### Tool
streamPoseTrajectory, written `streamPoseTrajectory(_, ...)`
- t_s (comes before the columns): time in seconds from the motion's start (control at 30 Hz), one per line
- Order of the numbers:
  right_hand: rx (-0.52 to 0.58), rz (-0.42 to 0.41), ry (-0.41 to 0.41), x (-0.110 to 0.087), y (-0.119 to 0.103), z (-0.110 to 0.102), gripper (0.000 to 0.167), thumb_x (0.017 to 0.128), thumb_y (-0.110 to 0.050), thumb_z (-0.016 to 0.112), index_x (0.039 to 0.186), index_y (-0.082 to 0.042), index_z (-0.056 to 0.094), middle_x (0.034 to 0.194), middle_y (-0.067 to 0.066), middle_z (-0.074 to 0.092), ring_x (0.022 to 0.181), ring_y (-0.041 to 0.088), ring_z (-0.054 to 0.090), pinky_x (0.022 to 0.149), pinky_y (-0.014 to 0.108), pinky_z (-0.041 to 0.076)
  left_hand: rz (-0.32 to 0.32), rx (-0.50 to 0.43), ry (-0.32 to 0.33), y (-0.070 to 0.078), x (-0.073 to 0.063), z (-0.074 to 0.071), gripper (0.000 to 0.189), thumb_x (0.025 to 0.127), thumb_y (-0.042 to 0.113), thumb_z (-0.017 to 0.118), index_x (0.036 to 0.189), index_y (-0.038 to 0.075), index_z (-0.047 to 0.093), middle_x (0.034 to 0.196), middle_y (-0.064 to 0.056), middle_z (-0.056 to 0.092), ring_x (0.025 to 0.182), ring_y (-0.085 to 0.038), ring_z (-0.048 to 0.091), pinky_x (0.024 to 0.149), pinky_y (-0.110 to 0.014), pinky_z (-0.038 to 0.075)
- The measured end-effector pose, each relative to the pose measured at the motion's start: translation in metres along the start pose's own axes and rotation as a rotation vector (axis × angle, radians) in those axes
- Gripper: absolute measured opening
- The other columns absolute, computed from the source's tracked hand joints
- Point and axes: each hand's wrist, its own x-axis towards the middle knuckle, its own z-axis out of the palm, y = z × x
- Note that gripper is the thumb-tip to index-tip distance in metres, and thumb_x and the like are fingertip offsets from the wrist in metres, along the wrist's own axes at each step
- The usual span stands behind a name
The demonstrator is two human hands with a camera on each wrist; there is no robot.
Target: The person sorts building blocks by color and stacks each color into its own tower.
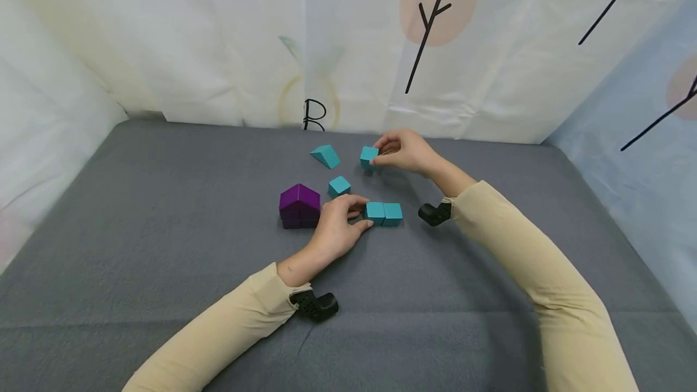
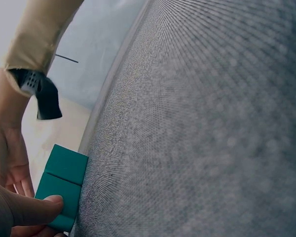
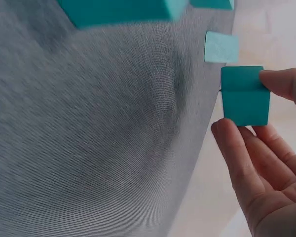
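Observation:
My left hand [image 1: 339, 225] pinches the left one of two teal cubes [image 1: 383, 214] that stand side by side, touching, on the grey surface. In the left wrist view its thumb presses the near face of that teal block [image 2: 59, 190]. Farther back, my right hand [image 1: 405, 151] holds another teal cube [image 1: 368, 156] between thumb and fingers. The right wrist view shows this held cube [image 3: 245, 96] gripped at opposite sides, apart from the other blocks. Beyond the left hand lies a loose teal cube [image 1: 339, 186].
A teal triangular block [image 1: 325, 156] lies near the back. Left of the left hand stands a purple house-shaped stack of blocks [image 1: 299, 205], partly hidden by that hand. A printed cloth [image 1: 354, 47] hangs behind the grey surface [image 1: 163, 247].

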Motion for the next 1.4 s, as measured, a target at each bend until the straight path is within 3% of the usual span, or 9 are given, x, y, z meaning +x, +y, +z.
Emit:
streamPoseTrajectory(0.27, 0.098, -0.044, 0.019, -0.024, 0.007, 0.005, 0.038, 0.090, -0.021, 0.068, 0.125, -0.008, 0.058, 0.122, 0.014, 0.062, 0.114, 0.028, 0.058, 0.094, 0.039, 0.047, -0.006, 0.005, 0.002, -0.002, 0.001, 0.001, 0.033, 0.085, 0.003, 0.071, 0.117, 0.001, 0.064, 0.116, -0.017, 0.063, 0.108, -0.028, 0.063, 0.090, -0.029, 0.053)
streamPoseTrajectory(0.6, 0.251, -0.099, 0.047, -0.050, 0.013, 0.007, 0.039, 0.091, -0.018, 0.067, 0.127, -0.007, 0.057, 0.123, 0.016, 0.061, 0.113, 0.028, 0.058, 0.096, 0.040, 0.048, -0.002, 0.001, 0.001, -0.001, 0.001, 0.001, 0.033, 0.085, 0.001, 0.071, 0.116, 0.000, 0.064, 0.116, -0.018, 0.063, 0.108, -0.029, 0.063, 0.090, -0.031, 0.053)
streamPoseTrajectory(0.77, 0.263, -0.125, 0.044, -0.061, 0.017, 0.008, 0.039, 0.090, -0.019, 0.068, 0.126, -0.007, 0.058, 0.123, 0.014, 0.062, 0.112, 0.025, 0.059, 0.094, 0.038, 0.050, 0.039, 0.021, 0.019, -0.006, 0.002, 0.002, 0.031, 0.085, 0.002, 0.071, 0.115, -0.001, 0.065, 0.113, -0.017, 0.064, 0.105, -0.028, 0.064, 0.088, -0.027, 0.054)
streamPoseTrajectory(1.0, 0.268, -0.120, 0.018, -0.075, 0.023, 0.012, 0.039, 0.090, -0.020, 0.069, 0.126, -0.010, 0.058, 0.123, 0.012, 0.062, 0.113, 0.023, 0.059, 0.094, 0.035, 0.050, -0.009, 0.006, 0.002, 0.001, 0.000, 0.002, 0.035, 0.085, 0.001, 0.071, 0.118, -0.002, 0.063, 0.118, -0.018, 0.063, 0.110, -0.029, 0.062, 0.091, -0.032, 0.053)
streamPoseTrajectory(1.4, 0.300, -0.104, 0.002, -0.089, 0.034, 0.017, 0.040, 0.089, -0.018, 0.069, 0.126, -0.008, 0.059, 0.124, 0.013, 0.062, 0.114, 0.024, 0.060, 0.089, 0.033, 0.053, -0.010, 0.015, 0.015, 0.003, 0.000, 0.002, 0.032, 0.084, 0.002, 0.072, 0.115, 0.001, 0.066, 0.115, -0.015, 0.065, 0.108, -0.027, 0.064, 0.091, -0.031, 0.053)
